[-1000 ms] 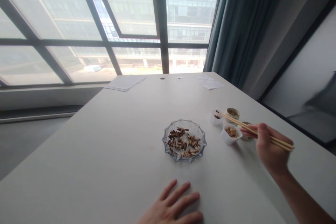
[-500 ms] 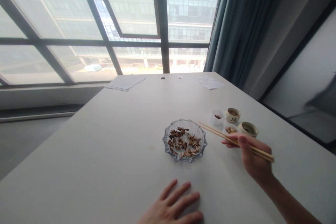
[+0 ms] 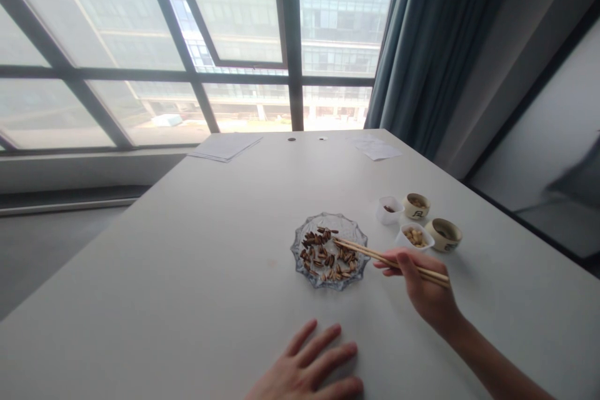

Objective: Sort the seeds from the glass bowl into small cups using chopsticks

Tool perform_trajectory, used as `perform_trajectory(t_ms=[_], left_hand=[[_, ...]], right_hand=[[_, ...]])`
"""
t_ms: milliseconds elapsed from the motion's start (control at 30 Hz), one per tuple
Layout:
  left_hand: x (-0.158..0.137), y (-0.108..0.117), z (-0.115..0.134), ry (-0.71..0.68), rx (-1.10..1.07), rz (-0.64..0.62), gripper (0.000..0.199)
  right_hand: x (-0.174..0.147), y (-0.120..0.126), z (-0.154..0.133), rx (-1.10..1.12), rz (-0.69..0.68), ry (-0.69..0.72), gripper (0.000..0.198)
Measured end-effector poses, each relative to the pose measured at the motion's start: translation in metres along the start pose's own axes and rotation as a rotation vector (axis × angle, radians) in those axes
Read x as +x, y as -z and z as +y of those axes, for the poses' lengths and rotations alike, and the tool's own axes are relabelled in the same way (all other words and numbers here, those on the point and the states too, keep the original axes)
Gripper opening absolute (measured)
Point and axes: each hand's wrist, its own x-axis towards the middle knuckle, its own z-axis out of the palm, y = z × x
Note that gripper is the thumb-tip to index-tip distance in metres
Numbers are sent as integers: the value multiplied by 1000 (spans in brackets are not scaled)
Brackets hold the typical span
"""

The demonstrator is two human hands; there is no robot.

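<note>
The brown seeds point(image 3: 329, 260) lie inside the scalloped glass dish point(image 3: 300, 267), under the tips of the wooden chopsticks point(image 3: 375, 255); whether these pinch a seed is too small to tell. The right hand point(image 3: 424, 290) grips the chopsticks; the left hand point(image 3: 312, 367) rests open on the white table point(image 3: 187, 262). Small, light tip movements should spare neighbouring seeds. The dish's raised rim is the likeliest snag; plastic cups point(image 3: 389, 217) and pale bowls point(image 3: 417, 214) crowd the right side
</note>
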Motion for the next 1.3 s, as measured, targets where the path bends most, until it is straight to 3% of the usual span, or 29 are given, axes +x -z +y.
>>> perform_trajectory(t_ms=[167, 400, 633, 1067, 1200, 1300], left_hand=[[-3, -19, 0, -21, 0, 75, 44], [3, 9, 0, -1, -3, 14, 43], [1, 6, 0, 7, -29, -5, 48], [2, 10, 1, 6, -30, 21, 44], [0, 1, 1, 6, -10, 22, 44], [0, -4, 0, -7, 3, 69, 41]], right_hand=[[2, 1, -8, -16, 76, 24, 38], [20, 24, -26, -34, 364, 49, 39], [37, 61, -20, -111, 574, 68, 42], [32, 54, -25, -79, 517, 69, 44], [20, 40, -34, -100, 366, 88, 48], [15, 28, -52, -216, 174, 167, 37]])
